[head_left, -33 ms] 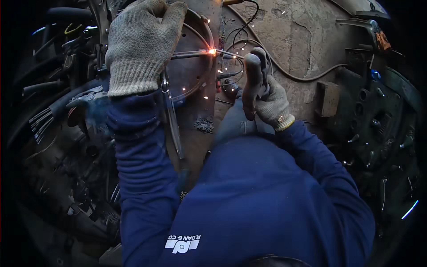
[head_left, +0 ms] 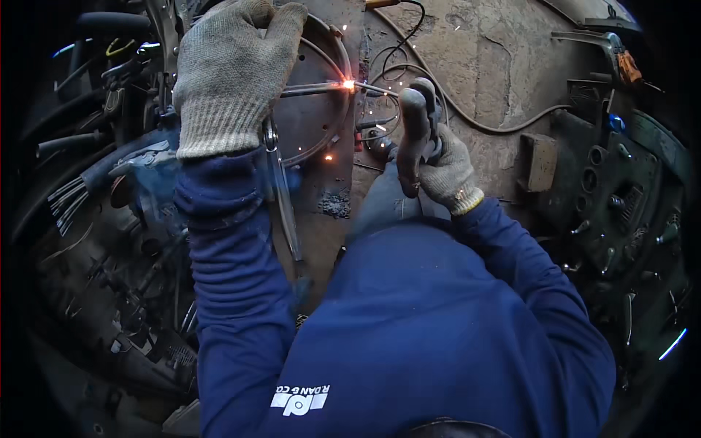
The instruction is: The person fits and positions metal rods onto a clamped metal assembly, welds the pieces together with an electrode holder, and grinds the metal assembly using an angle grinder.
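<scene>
Two gloved hands at work: left hand [head_left: 232, 80] wrapped tight on pliers [head_left: 281, 190] steadying a thin rod [head_left: 310, 89] vs the metal ring [head_left: 343, 109]; right hand [head_left: 445, 171] clenched round electrode holder [head_left: 415, 135]. Arc [head_left: 349, 85] sits v. near left glove — sparks could burn it, or a slip could shift the rod & spoil the weld.

Left hand [head_left: 234, 80] glove: knitted cloth, grey, coarse and matt.
Right hand [head_left: 449, 171] glove: same knitted cloth, with a yellowish cuff edge.
Electrode holder [head_left: 415, 131]: worn, dull grip, scuffed smooth.
Metal ring [head_left: 343, 51]: bare steel, dark, faint sheen.
Plate [head_left: 314, 124]: rusty brown metal, rough and matt.
Sleeves [head_left: 234, 277]: blue woven cloth, matt, creased.
Floor [head_left: 496, 66]: rough, stained concrete.
Cable [head_left: 475, 120]: dull rubber-like sheath.
</scene>
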The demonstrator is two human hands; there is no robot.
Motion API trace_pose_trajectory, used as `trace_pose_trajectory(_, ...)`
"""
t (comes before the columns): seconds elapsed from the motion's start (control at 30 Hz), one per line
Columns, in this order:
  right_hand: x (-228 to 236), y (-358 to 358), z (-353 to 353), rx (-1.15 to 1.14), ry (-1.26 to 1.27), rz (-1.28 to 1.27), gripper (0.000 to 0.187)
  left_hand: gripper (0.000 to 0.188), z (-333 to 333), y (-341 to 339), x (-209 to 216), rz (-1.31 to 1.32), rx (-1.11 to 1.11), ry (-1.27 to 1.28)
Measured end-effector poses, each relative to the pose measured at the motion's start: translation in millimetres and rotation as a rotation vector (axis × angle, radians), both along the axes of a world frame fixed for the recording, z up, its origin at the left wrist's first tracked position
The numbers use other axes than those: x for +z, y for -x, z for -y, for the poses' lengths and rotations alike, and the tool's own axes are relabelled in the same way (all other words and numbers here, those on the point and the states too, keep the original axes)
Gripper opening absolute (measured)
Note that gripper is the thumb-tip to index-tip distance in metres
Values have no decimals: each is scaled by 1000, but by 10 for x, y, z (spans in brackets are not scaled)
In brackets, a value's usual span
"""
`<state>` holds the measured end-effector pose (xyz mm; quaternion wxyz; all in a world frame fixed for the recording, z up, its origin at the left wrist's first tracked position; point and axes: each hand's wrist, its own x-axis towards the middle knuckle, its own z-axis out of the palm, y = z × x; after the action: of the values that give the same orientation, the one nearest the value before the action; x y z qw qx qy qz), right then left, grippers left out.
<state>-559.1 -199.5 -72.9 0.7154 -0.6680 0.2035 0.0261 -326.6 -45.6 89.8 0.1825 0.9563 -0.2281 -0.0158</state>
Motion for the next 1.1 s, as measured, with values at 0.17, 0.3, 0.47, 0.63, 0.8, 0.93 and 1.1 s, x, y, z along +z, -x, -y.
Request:
trace_pose_trajectory(0.17, -58, 8, -24, 36, 118, -50, 41, 43, 34, -19, -5, 7, -6, -37)
trace_pose_trajectory(0.3, -32, -18, -25, -11, 113, -11, 37, 44, 45, -9, 4, -27, 25, -45)
trace_pose_trajectory(0.47, -38, -7, 0, 50, -13, -141, 52, 45, 34, -16, -32, 47, -10, -14)
trace_pose_trajectory(0.63, -78, 0, -14, 26, -81, -145, 52, 44, 38, -32, -29, 27, -24, -17)
trace_pose_trajectory(0.8, -1, -27, -3, 65, 22, -92, 45, 43, 1, -65, -23, 15, -16, -77)
trace_pose_trajectory(0.93, -134, 7, -33, -12, -215, -157, 41, 45, -33, -36, -85, 130, -53, 12)
trace_pose_trajectory(1.1, -176, 1, -8, 13, 47, -59, 47, 44, -34, -108, -161, 24, -22, -17)
